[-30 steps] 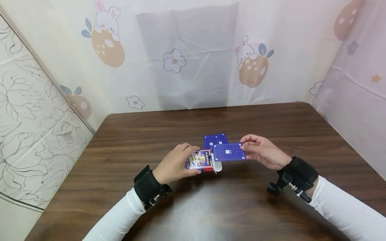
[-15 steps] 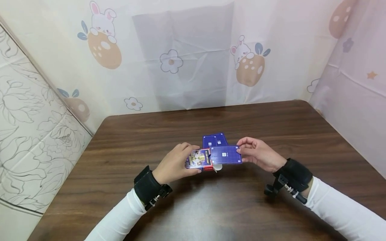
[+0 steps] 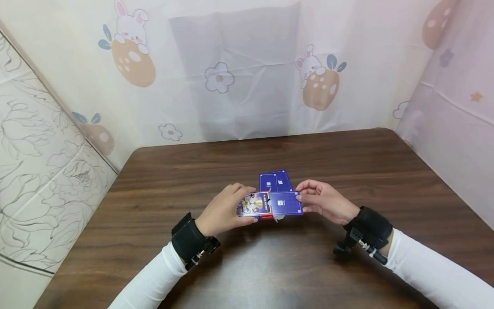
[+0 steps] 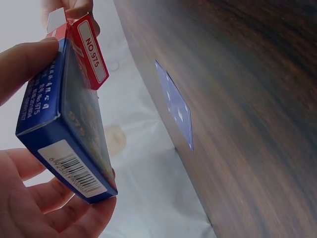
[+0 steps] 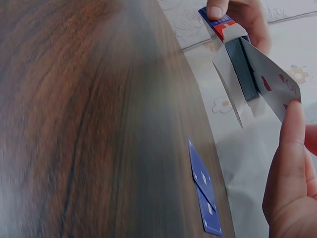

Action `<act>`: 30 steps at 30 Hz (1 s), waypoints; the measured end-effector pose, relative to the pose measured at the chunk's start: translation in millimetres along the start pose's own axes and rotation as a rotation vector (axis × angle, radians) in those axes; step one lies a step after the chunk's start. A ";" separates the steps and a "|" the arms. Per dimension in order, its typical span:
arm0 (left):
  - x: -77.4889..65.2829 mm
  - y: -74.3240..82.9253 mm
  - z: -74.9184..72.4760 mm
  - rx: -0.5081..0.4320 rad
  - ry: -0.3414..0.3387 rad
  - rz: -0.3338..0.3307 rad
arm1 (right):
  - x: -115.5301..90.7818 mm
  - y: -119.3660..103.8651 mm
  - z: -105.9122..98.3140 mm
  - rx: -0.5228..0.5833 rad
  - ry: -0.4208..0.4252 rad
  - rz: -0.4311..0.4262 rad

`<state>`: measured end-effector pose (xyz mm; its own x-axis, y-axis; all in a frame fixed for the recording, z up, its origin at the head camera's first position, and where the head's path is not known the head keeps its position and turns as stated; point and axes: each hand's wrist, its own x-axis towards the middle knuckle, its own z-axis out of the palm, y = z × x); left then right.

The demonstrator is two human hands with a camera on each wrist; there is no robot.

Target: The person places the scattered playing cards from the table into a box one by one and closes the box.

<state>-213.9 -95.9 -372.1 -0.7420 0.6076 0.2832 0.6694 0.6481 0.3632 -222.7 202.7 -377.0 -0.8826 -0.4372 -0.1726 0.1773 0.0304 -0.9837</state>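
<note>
My left hand [image 3: 221, 211] grips a blue and red playing card box [image 3: 254, 205] by its long sides, its flapped mouth facing right. In the left wrist view the box [image 4: 42, 109] shows a barcode on its end and a red flap [image 4: 91, 52]. Between thumb and fingers my right hand [image 3: 326, 201] pinches the outer end of a blue-backed playing card [image 3: 287, 204]. That card's other end is at the box mouth. From the right wrist, the card's white face [image 5: 277, 82] slants beside a dark card stack [image 5: 241, 69] inside the box.
Two blue-backed cards [image 3: 284, 181] lie overlapping on the brown wooden table [image 3: 193, 167], just behind the box. A pale curtain printed with rabbits [image 3: 247, 98] hangs along the table's back edge, and more fabric [image 3: 451, 128] borders the right side.
My right hand has moved left and slightly nearer, bringing the card from above the open flap down to the box mouth. The left hand and box have stayed in place.
</note>
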 end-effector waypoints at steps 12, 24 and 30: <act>-0.8 5.5 3.4 -0.011 -0.056 0.015 | 3.1 5.3 22.5 0.045 -0.039 0.022; 0.7 9.2 3.9 -0.016 -0.068 0.034 | 8.6 4.7 35.4 0.070 -0.062 0.029; 2.2 11.1 4.8 -0.021 -0.067 0.048 | 9.3 4.7 38.6 0.089 -0.061 0.037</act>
<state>-208.0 -85.2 -371.6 -0.7045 0.6675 0.2411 0.7027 0.6083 0.3691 -213.2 164.1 -381.3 -0.8473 -0.4911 -0.2024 0.2495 -0.0316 -0.9679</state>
